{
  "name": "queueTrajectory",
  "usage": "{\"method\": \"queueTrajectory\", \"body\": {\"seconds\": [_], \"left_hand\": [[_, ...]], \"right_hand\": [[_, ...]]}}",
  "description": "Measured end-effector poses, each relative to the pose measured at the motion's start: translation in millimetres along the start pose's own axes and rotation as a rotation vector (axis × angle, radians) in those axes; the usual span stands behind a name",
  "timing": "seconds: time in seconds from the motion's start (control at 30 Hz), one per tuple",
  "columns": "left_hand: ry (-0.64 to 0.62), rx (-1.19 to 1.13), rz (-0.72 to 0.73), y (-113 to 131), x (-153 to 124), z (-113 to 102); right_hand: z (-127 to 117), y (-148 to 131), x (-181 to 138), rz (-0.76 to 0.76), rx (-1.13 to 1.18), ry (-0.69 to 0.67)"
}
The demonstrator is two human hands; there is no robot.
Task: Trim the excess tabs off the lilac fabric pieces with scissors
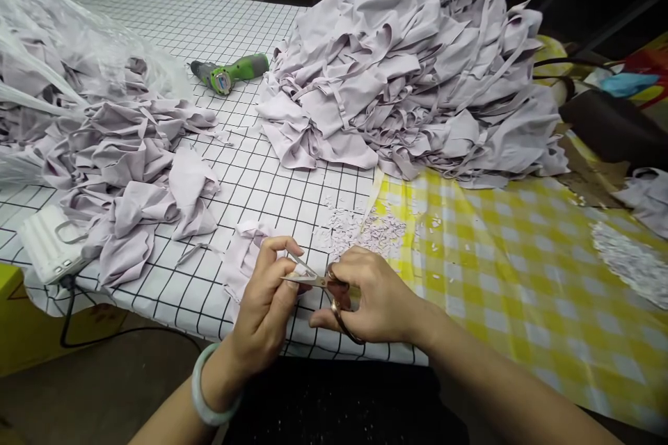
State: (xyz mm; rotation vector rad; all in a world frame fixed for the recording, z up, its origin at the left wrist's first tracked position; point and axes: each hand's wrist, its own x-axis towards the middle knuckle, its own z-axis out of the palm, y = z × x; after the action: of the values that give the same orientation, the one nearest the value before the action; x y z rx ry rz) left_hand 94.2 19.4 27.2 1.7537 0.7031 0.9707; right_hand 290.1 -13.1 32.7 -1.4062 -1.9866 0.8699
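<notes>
My right hand grips a pair of scissors by the handles, its blades parted and pointing left. Pinched in the fingers of my left hand is a pale lilac fabric piece, part of it lying on the table just behind the hand. A bit of the cloth sits between the scissor blades. Tiny pale clippings are scattered on the table beyond both hands.
A large heap of lilac fabric pieces stands at the back. More lie at left beside a clear plastic bag. A green cordless tool, a white box with a black cable and a yellow checked cloth surround the work spot.
</notes>
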Motion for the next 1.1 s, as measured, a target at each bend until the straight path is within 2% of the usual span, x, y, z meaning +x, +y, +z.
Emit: {"method": "queueTrajectory", "body": {"seconds": [0.17,0.4,0.73,0.87,0.97,1.03,1.1], "left_hand": [[-0.001,0.0,0.02,-1,-1,2],[-0.015,0.006,-0.03,-1,-1,5],[-0.149,0.05,0.029,-3,21,24],[-0.225,0.046,0.077,-11,34,38],[-0.26,0.045,0.078,-17,42,47],[-0.268,0.068,0.05,-15,44,46],[-0.382,0.115,0.017,-9,41,35]], "right_hand": [[1,-1,0,0.004,0.019,0.024],[1,1,-4,0.038,0.057,0.016],[-7,18,-29,0.147,0.072,0.115],[-12,27,-42,0.257,0.111,0.149],[-15,39,-51,0.417,0.175,0.187],[-20,48,-56,0.547,0.186,0.239],[-26,55,-62,0.629,0.135,0.267]]}}
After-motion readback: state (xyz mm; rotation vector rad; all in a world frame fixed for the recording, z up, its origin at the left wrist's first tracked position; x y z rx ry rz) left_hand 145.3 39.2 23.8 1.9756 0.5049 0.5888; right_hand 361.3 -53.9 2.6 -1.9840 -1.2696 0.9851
